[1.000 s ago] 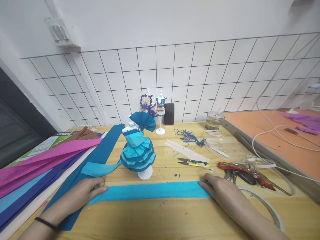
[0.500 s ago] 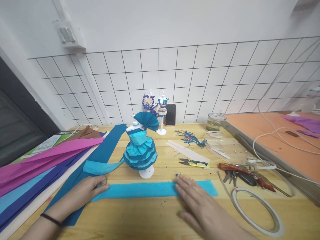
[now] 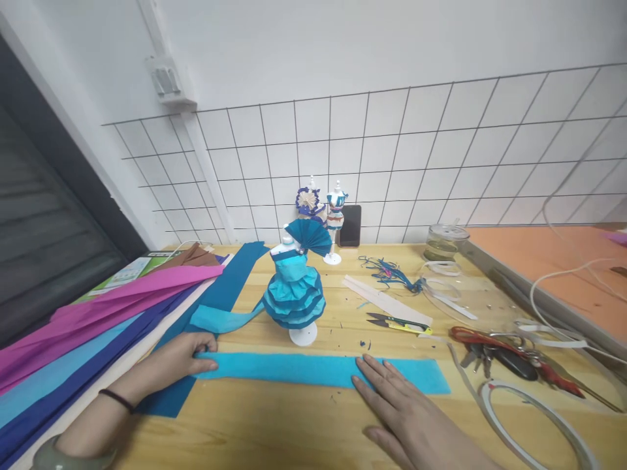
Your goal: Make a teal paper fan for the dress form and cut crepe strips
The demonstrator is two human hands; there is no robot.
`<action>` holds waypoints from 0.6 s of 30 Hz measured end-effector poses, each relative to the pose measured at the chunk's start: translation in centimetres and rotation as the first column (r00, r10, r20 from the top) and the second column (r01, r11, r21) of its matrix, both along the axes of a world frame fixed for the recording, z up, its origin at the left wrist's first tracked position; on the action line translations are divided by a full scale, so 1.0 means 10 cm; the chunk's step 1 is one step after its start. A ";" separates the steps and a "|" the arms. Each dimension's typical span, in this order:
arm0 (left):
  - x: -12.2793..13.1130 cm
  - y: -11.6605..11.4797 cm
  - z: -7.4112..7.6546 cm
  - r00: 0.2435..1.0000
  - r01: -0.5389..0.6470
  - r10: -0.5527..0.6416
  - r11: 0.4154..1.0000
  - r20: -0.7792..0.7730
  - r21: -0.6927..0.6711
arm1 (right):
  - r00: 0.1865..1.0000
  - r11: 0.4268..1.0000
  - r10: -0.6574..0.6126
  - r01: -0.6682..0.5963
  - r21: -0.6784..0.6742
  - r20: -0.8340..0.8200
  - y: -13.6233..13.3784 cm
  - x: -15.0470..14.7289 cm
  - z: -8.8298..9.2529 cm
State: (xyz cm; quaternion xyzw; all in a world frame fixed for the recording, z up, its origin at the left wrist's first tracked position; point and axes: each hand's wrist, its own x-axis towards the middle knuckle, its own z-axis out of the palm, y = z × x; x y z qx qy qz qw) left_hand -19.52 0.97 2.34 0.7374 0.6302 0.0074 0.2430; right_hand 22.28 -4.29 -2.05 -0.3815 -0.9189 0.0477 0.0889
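A long strip of light blue crepe paper [image 3: 313, 369] lies flat across the wooden table [image 3: 294, 431] in front of me. My left hand [image 3: 179, 358] pinches the strip's left end, thumb on top. My right hand [image 3: 404, 411] lies flat with fingers spread, fingertips resting on the strip right of its middle. Just behind the strip stands a small mannequin [image 3: 295, 287] in a tiered blue paper dress with a fan-shaped piece on its shoulder, on a white round base.
Long crepe sheets [image 3: 98, 313] in pink, blue, navy and teal fan out at left. Thread snips [image 3: 399, 322], red-handled scissors with keys [image 3: 504, 356], a tape ring [image 3: 533, 418], a glass jar [image 3: 443, 241], a phone [image 3: 350, 226] and two small mannequins [image 3: 323, 209] stand behind.
My right hand slid from the strip's right end toward its middle and now lies flat there. My view has shifted left. The left hand stays on the left end.
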 end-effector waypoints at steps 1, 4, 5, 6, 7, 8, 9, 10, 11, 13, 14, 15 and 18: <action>-0.04 -0.01 0.02 1.000 -0.017 0.017 1.000 0.003 -0.009 | 1.000 1.000 0.004 -0.004 0.011 -0.014 0.01 0.00 -0.02; -0.16 -0.06 0.05 0.996 -0.079 0.080 0.996 0.040 -0.030 | 0.999 0.998 0.016 -0.014 0.057 -0.034 0.03 0.01 -0.07; -0.20 -0.07 0.05 0.993 -0.102 0.104 0.994 0.059 -0.035 | 0.999 0.997 0.018 -0.016 0.080 -0.028 0.03 0.01 -0.08; -0.24 -0.09 0.04 0.988 -0.128 0.131 0.991 0.076 -0.039 | 1.000 0.994 0.022 -0.020 0.107 -0.018 0.04 0.01 -0.09; -0.27 -0.11 0.04 0.983 -0.154 0.157 0.987 0.095 -0.039 | 1.000 0.990 0.027 -0.026 0.138 -0.002 0.04 0.01 -0.09; -0.30 -0.12 0.03 0.976 -0.181 0.183 0.983 0.115 -0.031 | 0.999 0.984 0.033 -0.036 0.173 0.016 0.04 0.01 -0.08; -0.32 -0.14 0.02 0.969 -0.207 0.208 0.978 0.137 -0.017 | 0.998 0.976 0.041 -0.048 0.210 0.037 0.04 0.01 -0.07; -0.34 -0.17 0.02 0.960 -0.234 0.231 0.972 0.160 0.001 | 0.997 0.966 0.050 -0.063 0.250 0.059 0.03 0.00 -0.06; -0.35 -0.19 0.01 0.950 -0.261 0.253 0.965 0.183 0.022 | 0.995 0.953 0.058 -0.079 0.292 0.080 0.03 -0.01 -0.04; -0.37 -0.23 0.00 0.933 -0.308 0.288 0.949 0.214 0.066 | 0.991 0.927 0.070 -0.107 0.358 0.114 0.03 -0.02 -0.01; -0.38 -0.25 -0.01 0.928 -0.328 0.304 0.941 0.213 0.085 | 0.990 0.916 0.072 -0.115 0.384 0.124 0.03 -0.02 0.01; -0.39 -0.27 -0.02 0.925 -0.345 0.319 0.933 0.205 0.101 | 0.988 0.907 0.076 -0.124 0.402 0.133 0.03 -0.03 0.02; -0.44 -0.31 -0.08 0.920 -0.372 0.344 0.918 0.188 0.138 | 0.987 0.894 0.079 -0.133 0.428 0.140 0.03 -0.04 0.03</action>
